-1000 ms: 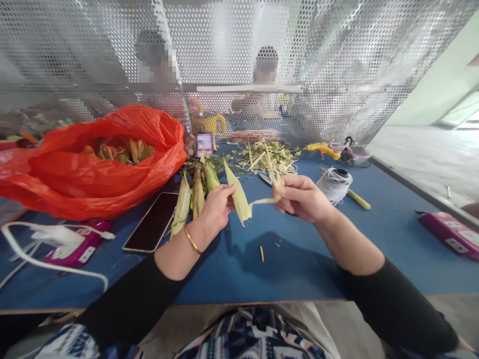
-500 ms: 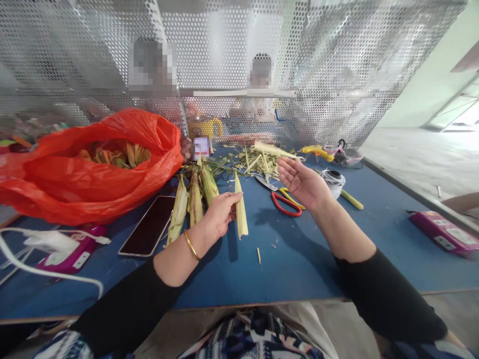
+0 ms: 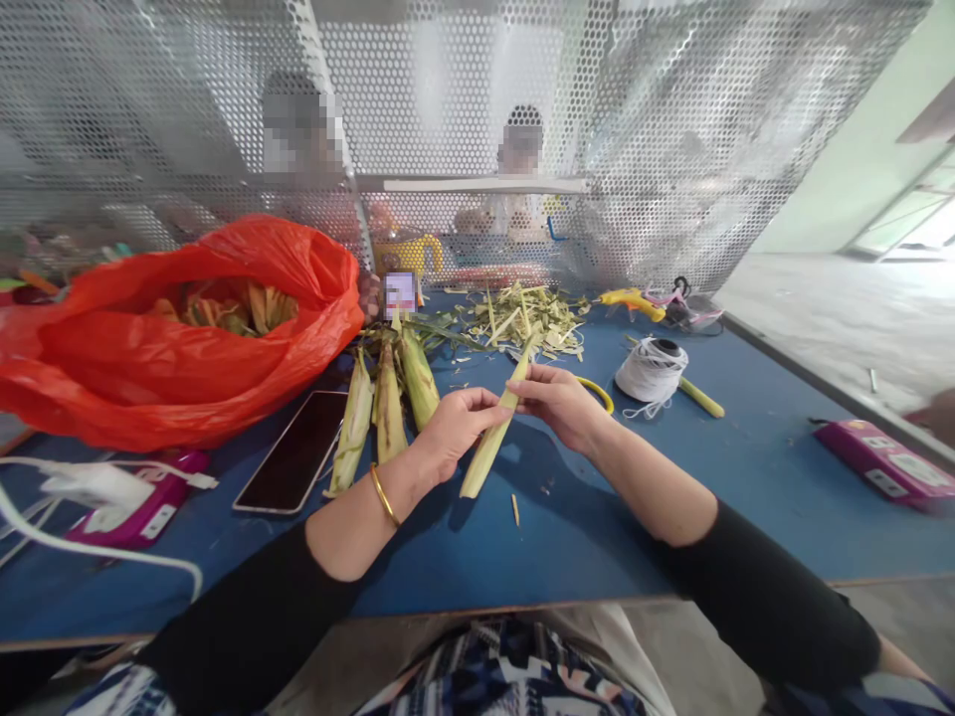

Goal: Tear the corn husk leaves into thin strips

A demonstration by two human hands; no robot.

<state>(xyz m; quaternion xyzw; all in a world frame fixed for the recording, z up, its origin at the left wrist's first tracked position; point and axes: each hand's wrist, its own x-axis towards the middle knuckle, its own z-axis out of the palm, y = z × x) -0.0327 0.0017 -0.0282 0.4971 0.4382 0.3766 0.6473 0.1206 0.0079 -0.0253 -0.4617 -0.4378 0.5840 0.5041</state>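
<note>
Between my hands, a pale green corn husk (image 3: 488, 452) is held tilted above the blue table, its wide end towards me. My left hand (image 3: 455, 428) pinches it near the middle with thumb and fingers. Closer to its narrow end, my right hand (image 3: 561, 403) grips it too, the fingertips of both hands almost meeting. Left of my left hand lie several husk-covered corn ears (image 3: 389, 403). Beyond my right hand is a heap of husk scraps (image 3: 541, 316). A yellow scissor handle (image 3: 599, 394) shows past my right hand, which hides most of the scissors.
A red plastic bag (image 3: 298, 268) of dried husks stands at left, beside a phone (image 3: 294, 452) and a purple power strip (image 3: 141, 502). On the right are white string (image 3: 651, 370), a yellow glue gun (image 3: 634, 302) and another power strip (image 3: 887, 462). A perforated metal screen (image 3: 455, 119) borders the back.
My right hand has come down and left from the scrap heap and now grips the husk. The husk has tilted, its top leaning right. A long pale husk no longer shows on the heap.
</note>
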